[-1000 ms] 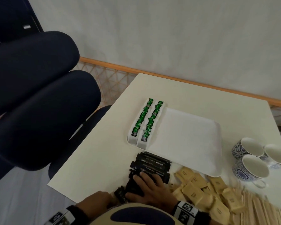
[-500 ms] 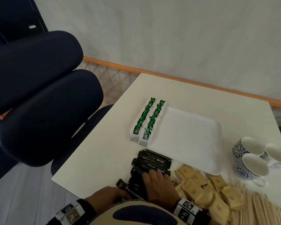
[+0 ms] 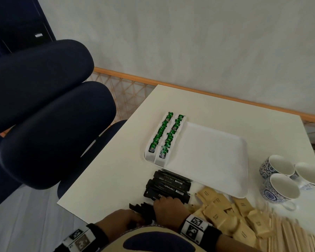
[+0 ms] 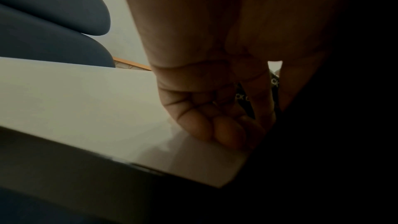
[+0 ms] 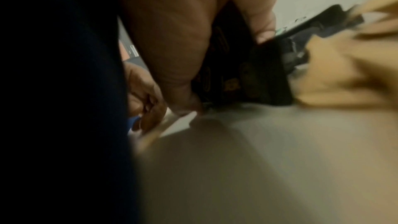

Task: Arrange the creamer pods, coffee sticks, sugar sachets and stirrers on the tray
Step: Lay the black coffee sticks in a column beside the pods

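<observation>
My right hand (image 3: 168, 209) lies knuckles-up on the near end of the coffee sticks (image 3: 168, 186), thumb and fingers curled around a bundle of them, as the right wrist view shows. My left hand (image 3: 122, 221) sits just left of it at the table (image 3: 105, 179) edge, fingers curled in against more black sticks (image 3: 141, 208), whose ends fan out past my knuckles; how firmly it holds them I cannot tell. The loose sticks beyond my right fingertips lie flat, side by side, long axes running left to right and tilting slightly away on the left. Beyond that stack is the tray (image 3: 211, 153), its long side running away from me; its two left slots hold rows of green creamer pods (image 3: 164, 135), the rows pointing away from my fingers. Right of my right wrist the brown sugar sachets (image 3: 224, 213) lie heaped at mixed angles, and farther right the stirrers (image 3: 291, 235) lie roughly parallel, pointing away. Three cups (image 3: 284, 179) stand beyond the stirrers.
</observation>
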